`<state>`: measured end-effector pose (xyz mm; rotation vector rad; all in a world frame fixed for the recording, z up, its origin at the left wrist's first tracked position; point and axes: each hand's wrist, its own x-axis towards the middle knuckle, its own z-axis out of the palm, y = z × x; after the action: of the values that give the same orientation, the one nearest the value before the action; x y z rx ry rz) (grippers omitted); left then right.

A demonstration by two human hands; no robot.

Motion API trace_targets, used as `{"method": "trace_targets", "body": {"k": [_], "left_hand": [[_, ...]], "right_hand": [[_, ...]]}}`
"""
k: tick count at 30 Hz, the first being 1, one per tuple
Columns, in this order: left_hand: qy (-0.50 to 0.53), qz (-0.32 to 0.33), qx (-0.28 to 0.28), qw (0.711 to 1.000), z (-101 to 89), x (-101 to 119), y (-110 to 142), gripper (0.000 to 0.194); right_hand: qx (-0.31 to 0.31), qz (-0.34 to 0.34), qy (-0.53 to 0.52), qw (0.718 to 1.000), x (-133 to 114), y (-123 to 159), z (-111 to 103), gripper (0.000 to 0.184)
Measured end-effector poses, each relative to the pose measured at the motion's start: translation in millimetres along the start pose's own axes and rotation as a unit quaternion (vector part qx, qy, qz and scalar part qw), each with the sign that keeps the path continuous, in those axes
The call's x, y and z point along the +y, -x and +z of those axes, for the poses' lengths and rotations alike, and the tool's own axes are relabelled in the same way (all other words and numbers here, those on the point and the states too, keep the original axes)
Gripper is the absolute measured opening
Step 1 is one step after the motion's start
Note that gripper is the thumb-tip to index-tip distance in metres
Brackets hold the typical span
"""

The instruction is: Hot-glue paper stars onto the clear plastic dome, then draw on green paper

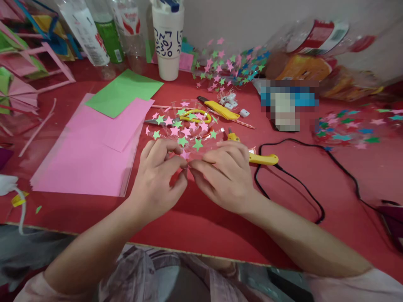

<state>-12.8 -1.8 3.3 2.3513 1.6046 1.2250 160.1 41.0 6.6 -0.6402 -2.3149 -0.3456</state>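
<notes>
Paper stars [198, 145] on red tabletop [189, 222] before grey wall [226, 21], left hand [159, 172] and right hand [228, 174] in fingertip pinches, contents unclear.

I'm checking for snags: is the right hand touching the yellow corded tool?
Cannot tell. In the head view, the right hand blocks part of the yellow corded tool, so any contact or gap behind it is hidden.

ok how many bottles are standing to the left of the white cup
3: the white-labelled bottle farthest left, the green-labelled bottle in the middle, the red-labelled bottle nearest the cup. More could be hidden behind them.
</notes>
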Motion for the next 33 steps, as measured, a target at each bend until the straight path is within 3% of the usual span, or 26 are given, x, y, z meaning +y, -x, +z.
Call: {"method": "trace_targets", "body": {"k": [17,33], "left_hand": [[-0.032,0.002,0.03,0.999,7.9,-3.2,0.4,0.009],[-0.053,-0.032,0.002,0.998,5.7,1.6,1.4,0.008]], "right_hand": [[0.025,-0.012,-0.002,1.0,2.4,0.8,-1.6,0.013],[0.013,-0.008,-0.009,1.0,2.0,0.0,-4.1,0.011]]}}
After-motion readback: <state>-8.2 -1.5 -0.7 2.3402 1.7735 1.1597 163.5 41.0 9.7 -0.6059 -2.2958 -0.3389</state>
